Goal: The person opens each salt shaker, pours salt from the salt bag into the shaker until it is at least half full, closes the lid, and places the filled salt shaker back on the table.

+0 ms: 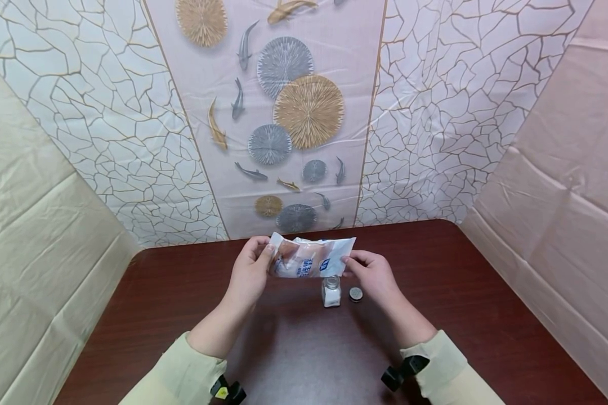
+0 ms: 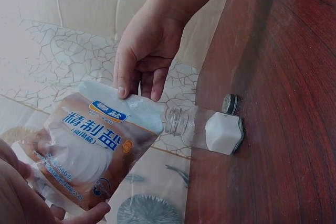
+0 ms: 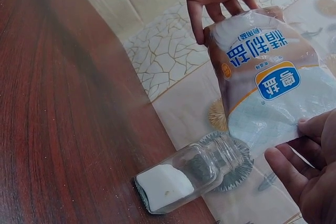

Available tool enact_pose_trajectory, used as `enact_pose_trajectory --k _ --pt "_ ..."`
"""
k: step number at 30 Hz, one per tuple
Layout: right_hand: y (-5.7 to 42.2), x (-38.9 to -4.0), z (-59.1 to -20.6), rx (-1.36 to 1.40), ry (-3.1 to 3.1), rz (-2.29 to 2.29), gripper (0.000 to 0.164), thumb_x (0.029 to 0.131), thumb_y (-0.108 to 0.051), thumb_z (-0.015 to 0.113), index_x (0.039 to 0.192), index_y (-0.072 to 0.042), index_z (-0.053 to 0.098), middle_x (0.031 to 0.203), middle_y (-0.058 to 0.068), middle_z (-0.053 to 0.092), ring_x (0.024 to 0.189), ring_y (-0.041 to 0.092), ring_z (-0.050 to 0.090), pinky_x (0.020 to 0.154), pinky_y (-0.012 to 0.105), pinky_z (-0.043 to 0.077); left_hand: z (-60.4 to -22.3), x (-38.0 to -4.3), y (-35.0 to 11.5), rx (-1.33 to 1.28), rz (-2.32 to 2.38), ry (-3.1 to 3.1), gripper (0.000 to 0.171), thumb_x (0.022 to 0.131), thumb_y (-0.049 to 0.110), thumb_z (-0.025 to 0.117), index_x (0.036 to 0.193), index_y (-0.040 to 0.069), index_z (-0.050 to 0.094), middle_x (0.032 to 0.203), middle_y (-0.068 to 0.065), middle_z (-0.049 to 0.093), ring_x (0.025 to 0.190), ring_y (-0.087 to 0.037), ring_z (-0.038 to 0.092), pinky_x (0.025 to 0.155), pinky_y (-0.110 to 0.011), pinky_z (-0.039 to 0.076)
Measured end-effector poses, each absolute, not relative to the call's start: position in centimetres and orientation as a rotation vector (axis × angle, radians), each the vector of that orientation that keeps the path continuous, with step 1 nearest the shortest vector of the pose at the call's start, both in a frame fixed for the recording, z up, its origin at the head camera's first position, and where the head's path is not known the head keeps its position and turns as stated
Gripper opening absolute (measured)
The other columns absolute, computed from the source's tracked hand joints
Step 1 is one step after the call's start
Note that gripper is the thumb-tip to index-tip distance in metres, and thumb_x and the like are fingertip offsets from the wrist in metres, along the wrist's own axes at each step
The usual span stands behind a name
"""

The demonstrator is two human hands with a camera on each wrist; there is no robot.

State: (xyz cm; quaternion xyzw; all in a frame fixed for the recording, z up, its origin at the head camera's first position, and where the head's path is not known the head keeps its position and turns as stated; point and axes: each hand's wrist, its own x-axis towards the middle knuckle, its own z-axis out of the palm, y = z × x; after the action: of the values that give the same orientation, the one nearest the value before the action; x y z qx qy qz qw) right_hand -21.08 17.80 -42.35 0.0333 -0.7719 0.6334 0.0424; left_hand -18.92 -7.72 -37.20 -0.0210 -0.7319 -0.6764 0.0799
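A plastic bag of salt [image 1: 311, 257] with blue lettering is held above the table, lying nearly sideways between both hands. My left hand [image 1: 250, 273] grips its bottom end, thumb over the front. At the other end, my right hand [image 1: 377, 275] pinches the pale edge between thumb and fingers. A corner of the bag sits right at the mouth of a small clear glass jar [image 3: 181, 179]. The jar stands upright on the table, its lower part filled with white salt [image 2: 223, 132]. Beside it lies a round metal lid [image 1: 356, 294].
The dark reddish wooden table [image 1: 182, 304] carries the jar and lid. Behind it hangs a patterned cloth [image 1: 284, 185] with fish and round motifs, and plain beige cloth [image 1: 552, 185] closes off the sides. A few white specks show on the tabletop in the right wrist view.
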Motion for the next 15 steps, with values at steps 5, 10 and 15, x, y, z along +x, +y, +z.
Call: enact_pose_trajectory --k 5,10,15 --pt "17.84 -21.11 -42.32 0.096 -2.351 1.960 0.023 0.097 -0.006 0.063 0.115 0.007 0.068 0.105 0.021 0.070 0.083 0.025 0.072 0.073 0.029 0.058 -37.01 -18.84 -7.69 -0.075 -2.011 -2.198 0.013 0.102 0.010 0.052 0.112 0.005 0.060 0.091 -0.011 0.060 0.080 -0.023 0.052 0.069 -0.038 0.047" --pt "17.84 -21.09 -42.32 0.092 -2.345 1.980 0.024 0.097 -0.007 0.063 0.116 0.008 0.067 0.105 0.021 0.070 0.084 0.027 0.072 0.073 0.028 0.058 -37.12 -18.98 -7.72 -0.079 -2.009 -2.206 0.013 0.102 0.011 0.053 0.112 0.005 0.060 0.090 -0.011 0.060 0.078 -0.022 0.052 0.068 -0.037 0.048" --pt "17.85 -21.09 -42.36 0.093 -2.346 1.972 0.024 0.097 -0.007 0.064 0.115 0.008 0.068 0.105 0.021 0.070 0.083 0.025 0.072 0.072 0.028 0.058 -37.07 -19.06 -7.72 -0.083 -2.014 -2.210 0.014 0.102 0.012 0.054 0.112 0.005 0.060 0.089 -0.011 0.060 0.076 -0.021 0.051 0.066 -0.035 0.048"
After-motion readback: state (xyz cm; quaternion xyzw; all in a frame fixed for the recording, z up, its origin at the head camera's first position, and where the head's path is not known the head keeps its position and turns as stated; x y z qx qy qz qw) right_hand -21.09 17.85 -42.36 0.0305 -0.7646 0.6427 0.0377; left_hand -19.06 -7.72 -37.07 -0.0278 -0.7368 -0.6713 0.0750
